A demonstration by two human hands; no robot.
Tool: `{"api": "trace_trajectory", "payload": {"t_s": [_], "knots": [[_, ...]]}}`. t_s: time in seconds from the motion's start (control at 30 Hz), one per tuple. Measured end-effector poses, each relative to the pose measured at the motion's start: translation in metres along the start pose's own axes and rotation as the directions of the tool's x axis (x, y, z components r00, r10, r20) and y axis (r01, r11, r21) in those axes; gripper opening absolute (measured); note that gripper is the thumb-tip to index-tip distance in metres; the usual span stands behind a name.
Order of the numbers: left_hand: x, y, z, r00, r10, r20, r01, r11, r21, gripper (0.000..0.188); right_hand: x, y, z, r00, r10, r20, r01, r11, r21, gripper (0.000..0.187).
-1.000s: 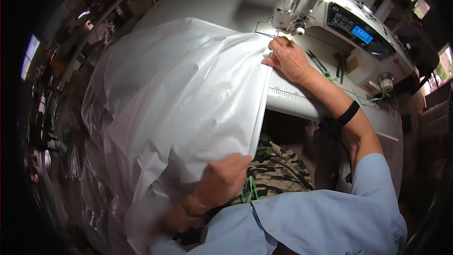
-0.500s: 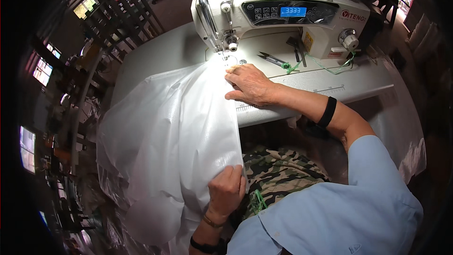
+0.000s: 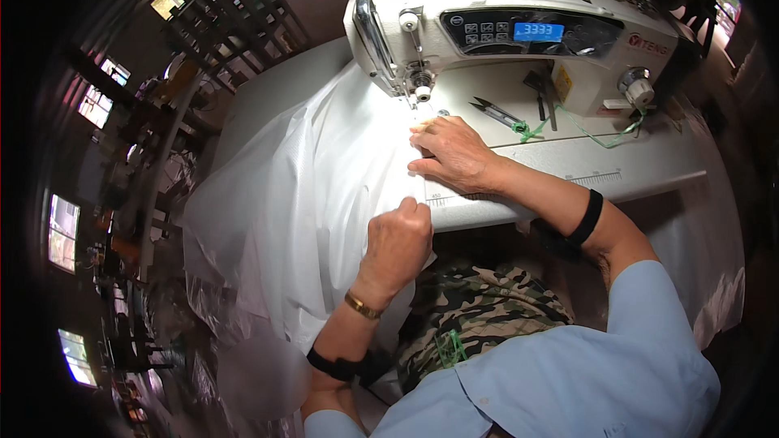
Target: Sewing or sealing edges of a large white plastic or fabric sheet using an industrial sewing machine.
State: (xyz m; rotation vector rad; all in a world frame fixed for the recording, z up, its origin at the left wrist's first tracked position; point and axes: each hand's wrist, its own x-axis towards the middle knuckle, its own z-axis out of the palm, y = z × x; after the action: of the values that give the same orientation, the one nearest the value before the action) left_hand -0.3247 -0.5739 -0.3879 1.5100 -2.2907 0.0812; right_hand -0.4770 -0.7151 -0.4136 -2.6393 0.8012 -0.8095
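A large translucent white plastic-like sheet runs from under the needle of a white sewing machine and hangs in folds over the table's front. My left hand is closed in a fist on the sheet's right edge, close to the table's front edge. Just before the needle and presser foot, my right hand lies over the same edge, thumb apart from its bent fingers. A yellowish covering shows at a fingertip. Bright lamp light washes out the material between the hands and the needle.
Thread snips with green string and a dark tool lie on the machine bed, right of my right hand. A ruler scale runs along the table's front. Green string trails by the machine's base. Dark racks stand behind at left.
My left hand has moved up along the sheet's edge, closer to the needle and my right hand. The right hand stays by the needle. The whole view has shifted slightly.
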Motion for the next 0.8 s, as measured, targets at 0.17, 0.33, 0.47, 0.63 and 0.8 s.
{"api": "trace_trajectory", "payload": {"t_s": [0.17,0.33,0.47,0.63,0.8], "knots": [[0.048,-0.02,0.008,0.996,-0.067,0.063,0.063,0.996,0.064,0.012,0.001,0.004,0.001,0.999,0.021,-0.029,-0.021,1.0,-0.019,0.033],[0.086,-0.047,0.018,0.997,-0.071,-0.023,0.073,0.995,0.074,0.012,0.008,-0.005,-0.001,0.995,0.012,-0.103,-0.012,1.0,-0.002,0.02],[0.089,-0.06,0.02,0.945,-0.327,0.001,0.326,0.942,-0.086,0.02,0.013,-0.007,0.001,0.986,0.061,-0.158,-0.046,0.994,0.097,0.019],[0.026,-0.001,0.0,0.883,-0.171,-0.438,0.026,0.948,-0.317,0.035,0.007,0.009,-0.001,0.981,0.039,-0.189,-0.019,0.994,0.107,0.03],[-0.163,0.034,0.05,0.902,-0.337,0.269,0.407,0.459,-0.79,0.036,0.004,-0.01,-0.002,0.961,0.272,-0.043,-0.241,0.909,0.34,0.042]]}}
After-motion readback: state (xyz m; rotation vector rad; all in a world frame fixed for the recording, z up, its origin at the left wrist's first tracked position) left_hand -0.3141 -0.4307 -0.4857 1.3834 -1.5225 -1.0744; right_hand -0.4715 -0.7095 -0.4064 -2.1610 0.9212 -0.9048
